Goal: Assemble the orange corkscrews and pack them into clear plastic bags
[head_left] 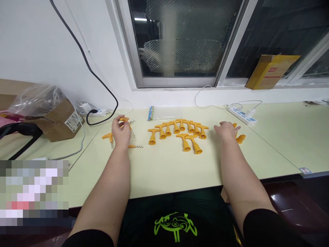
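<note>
While hands (121,133) (226,131) flank T-handles (176,128), table edge (174,190) lies apart.

Your single camera sits on your head, above the near edge of the table (167,173), and faces forward and down across it. Your shirt (144,219) is closest, at the bottom; your left hand (120,134) and right hand (226,131) lie farther out, around mid-height; the window (177,82) stands beyond, along the top.
</note>
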{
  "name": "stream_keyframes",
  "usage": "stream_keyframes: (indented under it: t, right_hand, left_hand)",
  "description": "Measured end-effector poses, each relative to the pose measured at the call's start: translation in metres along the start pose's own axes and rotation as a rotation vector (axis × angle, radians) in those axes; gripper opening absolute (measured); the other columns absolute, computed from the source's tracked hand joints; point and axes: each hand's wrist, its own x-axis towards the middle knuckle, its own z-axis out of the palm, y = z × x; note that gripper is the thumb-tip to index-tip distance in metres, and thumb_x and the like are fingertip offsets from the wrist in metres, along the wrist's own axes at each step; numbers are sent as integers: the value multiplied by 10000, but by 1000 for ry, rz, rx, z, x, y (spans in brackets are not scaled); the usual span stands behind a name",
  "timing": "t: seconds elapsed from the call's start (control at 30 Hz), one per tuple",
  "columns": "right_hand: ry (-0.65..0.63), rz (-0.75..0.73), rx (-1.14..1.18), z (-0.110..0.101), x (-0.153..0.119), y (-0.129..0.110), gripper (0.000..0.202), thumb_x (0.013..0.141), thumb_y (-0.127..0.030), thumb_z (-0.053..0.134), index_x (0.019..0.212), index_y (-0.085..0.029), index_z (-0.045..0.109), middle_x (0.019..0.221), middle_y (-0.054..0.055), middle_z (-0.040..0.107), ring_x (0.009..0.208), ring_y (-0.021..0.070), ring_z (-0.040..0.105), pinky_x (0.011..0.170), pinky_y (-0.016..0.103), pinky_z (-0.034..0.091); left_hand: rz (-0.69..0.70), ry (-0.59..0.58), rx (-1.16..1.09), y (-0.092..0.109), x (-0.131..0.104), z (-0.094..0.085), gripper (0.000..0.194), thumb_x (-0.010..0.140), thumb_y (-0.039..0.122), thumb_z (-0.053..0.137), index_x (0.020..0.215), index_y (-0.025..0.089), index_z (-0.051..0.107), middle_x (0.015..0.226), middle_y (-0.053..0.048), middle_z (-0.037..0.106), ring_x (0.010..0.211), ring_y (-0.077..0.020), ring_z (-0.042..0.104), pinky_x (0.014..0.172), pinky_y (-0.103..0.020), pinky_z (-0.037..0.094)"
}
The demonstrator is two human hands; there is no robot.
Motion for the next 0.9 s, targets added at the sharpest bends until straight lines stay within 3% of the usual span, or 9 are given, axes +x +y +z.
stream_keyframes:
  t: [0.17, 0.33, 0.43, 0.57, 0.77, 0.9]
  right_hand:
    - [35, -8, 59, -1, -1, 1, 392, 911, -352, 574, 1232, -174, 712, 1274, 163, 619, 1296, 314, 555, 1250, 604, 113]
    - [112, -79, 71, 1, -3, -7, 415, 926, -358, 540, 1285, -199, 673, 1388, 173, 560, 1384, 284, 484, 1261, 577, 89]
    - [1, -88, -57, 6, -3, -18, 445, 923, -369, 545, 1281, -131, 660, 1395, 223, 558, 1430, 321, 439, 1255, 590, 99]
    - [-194, -60, -127, 12, -4, -28, 391, 913, -321, 558, 1207, -96, 683, 1269, 224, 636, 1341, 336, 529, 1249, 600, 113]
    - [-223, -90, 2, 17, -9, -28, 460, 822, -144, 616, 1276, -159, 689, 1358, 193, 572, 1299, 328, 554, 1096, 437, 439]
    - [-213, -64, 43, 18, -10, -24, 502, 824, -157, 630, 1322, -203, 682, 1356, 188, 547, 1242, 343, 580, 1035, 437, 477]
  left_hand:
    - [-61, 47, -226, -9, 6, 7, 331, 815, 93, 596, 1125, 201, 634, 1144, -53, 671, 882, -111, 670, 761, -207, 537]
    - [-103, 46, -310, -17, 8, 10, 322, 797, 79, 620, 1093, 205, 624, 1152, -55, 671, 919, -114, 683, 797, -215, 560]
    - [-119, 39, -317, -17, 7, 10, 312, 806, 88, 619, 1094, 207, 615, 1174, -58, 666, 934, -117, 689, 808, -220, 569]
    - [-179, 40, -340, -13, 5, 11, 300, 814, 112, 625, 1100, 199, 605, 1167, -74, 662, 955, -132, 696, 797, -232, 587]
    - [-221, 0, -435, -10, 3, 14, 300, 805, 149, 673, 1090, 203, 596, 1068, -55, 660, 931, -133, 701, 810, -262, 600]
    - [-259, -33, -448, -10, 2, 15, 289, 814, 227, 731, 1075, 203, 609, 980, -42, 673, 843, -133, 692, 767, -263, 583]
